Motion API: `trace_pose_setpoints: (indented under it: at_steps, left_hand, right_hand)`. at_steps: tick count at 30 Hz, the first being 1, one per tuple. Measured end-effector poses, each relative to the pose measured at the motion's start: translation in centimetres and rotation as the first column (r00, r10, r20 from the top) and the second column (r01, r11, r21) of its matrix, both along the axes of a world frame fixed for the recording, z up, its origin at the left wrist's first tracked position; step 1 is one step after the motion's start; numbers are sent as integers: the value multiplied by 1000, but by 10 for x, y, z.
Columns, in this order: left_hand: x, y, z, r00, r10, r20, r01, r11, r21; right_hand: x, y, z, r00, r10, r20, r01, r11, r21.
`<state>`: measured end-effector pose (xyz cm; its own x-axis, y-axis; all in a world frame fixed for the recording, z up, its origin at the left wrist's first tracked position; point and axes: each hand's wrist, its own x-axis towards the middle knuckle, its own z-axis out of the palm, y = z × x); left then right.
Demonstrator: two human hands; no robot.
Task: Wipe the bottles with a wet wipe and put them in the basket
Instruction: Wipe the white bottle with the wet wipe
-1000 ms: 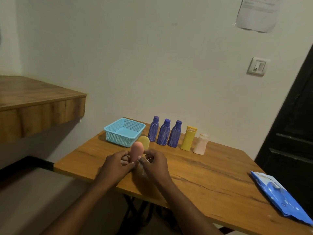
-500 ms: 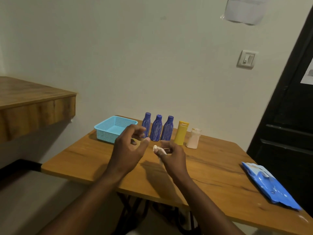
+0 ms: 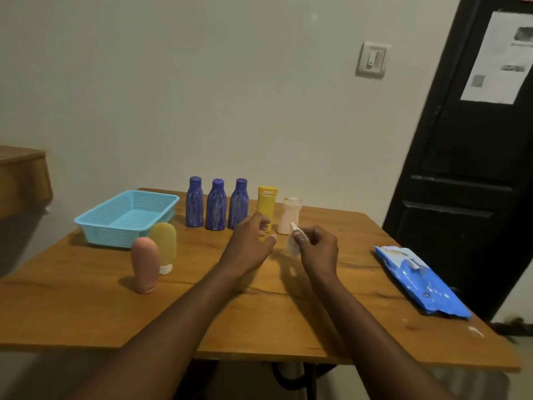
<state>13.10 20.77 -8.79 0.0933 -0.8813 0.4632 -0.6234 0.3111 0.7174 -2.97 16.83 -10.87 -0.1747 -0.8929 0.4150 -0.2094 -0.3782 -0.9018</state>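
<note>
Three purple bottles [image 3: 215,208] stand in a row at the back of the wooden table [image 3: 86,298], with a yellow bottle [image 3: 266,204] and a pale pink bottle [image 3: 288,215] to their right. A pink tube [image 3: 144,264] and a yellow tube [image 3: 164,246] stand upside down at the front left, beside the light blue basket [image 3: 127,216]. My right hand [image 3: 318,251] pinches a small white wet wipe [image 3: 293,239] above the table. My left hand [image 3: 249,246] hovers just left of it, fingers loosely curled, holding nothing, close in front of the yellow bottle.
A blue wet wipe pack [image 3: 418,281] lies near the table's right edge. A black door [image 3: 467,168] stands to the right, a wooden shelf [image 3: 23,180] juts out at the left, and a light switch [image 3: 372,59] is on the wall.
My left hand has let go of the pink tube, which now stands on the table, and moved right. The view has swung right; my right hand keeps the wipe.
</note>
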Motion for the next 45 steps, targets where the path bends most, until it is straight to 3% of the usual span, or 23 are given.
trace_pose_setpoints:
  at_steps: [4, 9, 14, 18, 24, 37, 45]
  left_hand:
    - [-15, -41, -9, 1000, 3, 0, -3, 996, 94]
    - [-40, -81, -23, 981, 86, -176, -50, 979, 199]
    - [-53, -106, -37, 979, 116, -166, -79, 973, 218]
    - [-53, -117, -45, 981, 183, -72, -166, 966, 197]
    - [-54, -125, -45, 984, 162, -70, -149, 976, 161]
    - [-48, -78, -40, 967, 200, -157, -183, 976, 117]
    - [-33, 0, -42, 955, 122, -270, -84, 985, 149]
  right_hand:
    - [-18, -38, -19, 997, -74, 9, 73, 995, 75]
    - [-26, -83, -21, 993, -112, -23, 114, 986, 122]
    - [-28, -115, -19, 1000, -18, -9, 19, 981, 194]
    - [-24, -131, -20, 998, 69, 12, -70, 966, 249]
    - [-16, -135, -18, 987, 157, 24, -158, 952, 262]
    - [-16, -68, -19, 983, 169, 72, -182, 954, 239]
    - [-13, 20, -18, 971, 173, 166, -204, 960, 192]
